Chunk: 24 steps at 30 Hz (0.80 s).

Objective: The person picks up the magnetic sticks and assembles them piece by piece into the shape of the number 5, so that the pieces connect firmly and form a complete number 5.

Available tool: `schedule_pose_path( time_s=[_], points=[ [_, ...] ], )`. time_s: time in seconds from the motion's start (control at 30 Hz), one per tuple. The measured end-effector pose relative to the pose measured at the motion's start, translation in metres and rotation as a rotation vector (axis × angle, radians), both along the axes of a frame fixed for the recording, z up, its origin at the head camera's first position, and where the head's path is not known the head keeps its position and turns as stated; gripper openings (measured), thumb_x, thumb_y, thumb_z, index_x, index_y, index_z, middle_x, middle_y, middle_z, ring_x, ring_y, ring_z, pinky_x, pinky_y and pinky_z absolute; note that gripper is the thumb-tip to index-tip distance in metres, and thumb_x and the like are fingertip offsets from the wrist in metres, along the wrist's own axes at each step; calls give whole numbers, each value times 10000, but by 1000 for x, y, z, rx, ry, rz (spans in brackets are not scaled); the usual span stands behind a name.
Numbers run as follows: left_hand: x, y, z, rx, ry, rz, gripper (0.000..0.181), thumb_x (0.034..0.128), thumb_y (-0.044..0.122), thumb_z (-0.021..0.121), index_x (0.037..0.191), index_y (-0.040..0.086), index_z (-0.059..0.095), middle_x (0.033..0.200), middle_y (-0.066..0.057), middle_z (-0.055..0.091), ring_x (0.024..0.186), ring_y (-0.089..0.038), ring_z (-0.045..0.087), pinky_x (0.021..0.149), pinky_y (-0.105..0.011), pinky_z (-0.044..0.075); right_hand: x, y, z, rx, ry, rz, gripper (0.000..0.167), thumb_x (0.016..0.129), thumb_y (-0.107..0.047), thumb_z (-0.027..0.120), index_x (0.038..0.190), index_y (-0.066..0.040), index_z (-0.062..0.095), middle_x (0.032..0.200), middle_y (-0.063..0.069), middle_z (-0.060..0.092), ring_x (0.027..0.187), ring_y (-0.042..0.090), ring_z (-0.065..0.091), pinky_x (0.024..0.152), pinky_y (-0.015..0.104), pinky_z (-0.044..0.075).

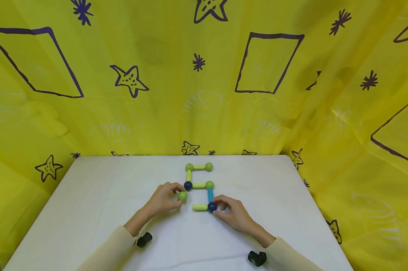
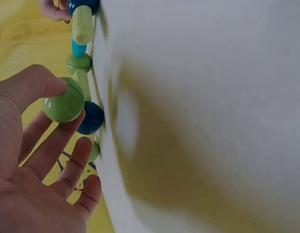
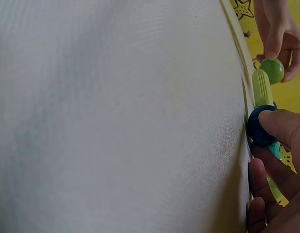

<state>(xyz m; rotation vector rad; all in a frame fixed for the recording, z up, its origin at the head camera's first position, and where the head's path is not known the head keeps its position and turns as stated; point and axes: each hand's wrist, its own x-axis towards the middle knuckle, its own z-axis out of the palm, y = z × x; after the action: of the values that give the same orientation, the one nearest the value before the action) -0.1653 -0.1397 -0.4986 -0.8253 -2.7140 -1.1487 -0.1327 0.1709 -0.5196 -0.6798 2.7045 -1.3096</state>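
My left hand (image 1: 164, 198) pinches a green ball (image 2: 65, 101) between thumb and fingers, left of a joined figure of balls and rods. My right hand (image 1: 235, 213) holds the dark blue ball (image 1: 212, 207) at the figure's near right corner. A yellow-green rod (image 1: 200, 207) sticks out leftward from that ball, its left end free. From the same ball a blue rod (image 1: 210, 195) runs up to a green ball (image 1: 209, 184). Another rod (image 1: 199, 186) leads left to a second dark blue ball (image 1: 188, 185). Beyond it, a rod (image 1: 188, 175) reaches the far green ball (image 1: 189, 167).
At the figure's far end, a rod (image 1: 199, 167) joins a last green ball (image 1: 208, 166). Everything lies on a white-covered table (image 1: 105, 195). Yellow cloth (image 1: 163, 113) with drawn stars and frames hangs behind and at the sides. Dark wrist devices (image 1: 144, 239) sit at both sleeves.
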Motion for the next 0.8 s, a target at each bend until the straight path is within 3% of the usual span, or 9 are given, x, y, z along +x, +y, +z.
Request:
schedule_pose_path(
  time_s=[0.37, 0.8],
  points=[
    [14, 3, -7, -24, -138, -58, 277, 821, 111, 802, 1074, 189, 722, 952, 124, 679, 887, -150, 605, 842, -346, 452, -1, -1, 1, -5, 7, 11, 320, 910, -161, 798, 1204, -234, 693, 1055, -114, 717, 841, 71, 591, 764, 268, 489],
    [16, 3, -10, 12, -156, -89, 250, 838, 103, 824, 1061, 178, 737, 970, 109, 693, 882, -149, 604, 814, -310, 492, 1, 0, 1, -2, 9, 1, 325, 903, -148, 801, 1203, -219, 696, 1054, -101, 720, 835, 74, 588, 761, 271, 488]
  ],
)
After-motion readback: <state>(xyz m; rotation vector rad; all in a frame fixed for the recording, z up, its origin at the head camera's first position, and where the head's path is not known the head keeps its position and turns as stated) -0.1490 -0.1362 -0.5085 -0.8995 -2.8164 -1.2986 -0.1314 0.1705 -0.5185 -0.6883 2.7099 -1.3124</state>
